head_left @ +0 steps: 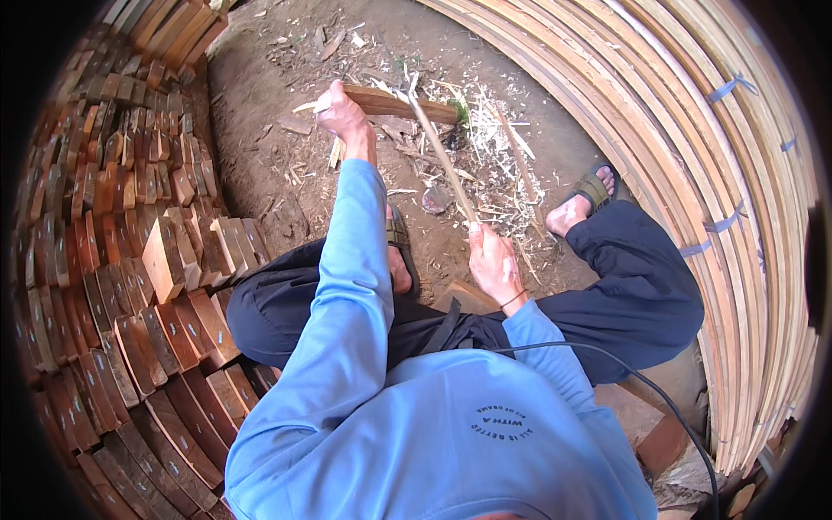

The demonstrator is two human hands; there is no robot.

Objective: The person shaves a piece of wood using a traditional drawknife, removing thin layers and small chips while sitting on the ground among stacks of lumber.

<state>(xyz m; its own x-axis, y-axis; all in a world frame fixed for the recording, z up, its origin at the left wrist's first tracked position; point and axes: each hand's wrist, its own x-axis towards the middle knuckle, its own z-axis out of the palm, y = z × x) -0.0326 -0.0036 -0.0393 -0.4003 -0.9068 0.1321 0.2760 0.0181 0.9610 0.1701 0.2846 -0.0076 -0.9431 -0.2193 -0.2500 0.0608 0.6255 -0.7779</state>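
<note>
Dirt floor between stacked timber

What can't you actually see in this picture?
Head view only:
- Tool head: too small and blurred to identify.
- Left hand fingers: wrapped behind the wood piece.
- Left foot: mostly behind the blue sleeve.
- Plank stack: cut off by the rim.

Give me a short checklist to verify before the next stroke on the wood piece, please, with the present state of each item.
1. Left hand grips the wood piece firmly: ok.
2. Right hand closed on the long tool handle: ok.
3. Tool head meets the wood piece away from the fingers: cannot tell.
4. Sandalled foot away from the wood piece: ok.
5. Ground under the work free of wood shavings: not ok.
</note>
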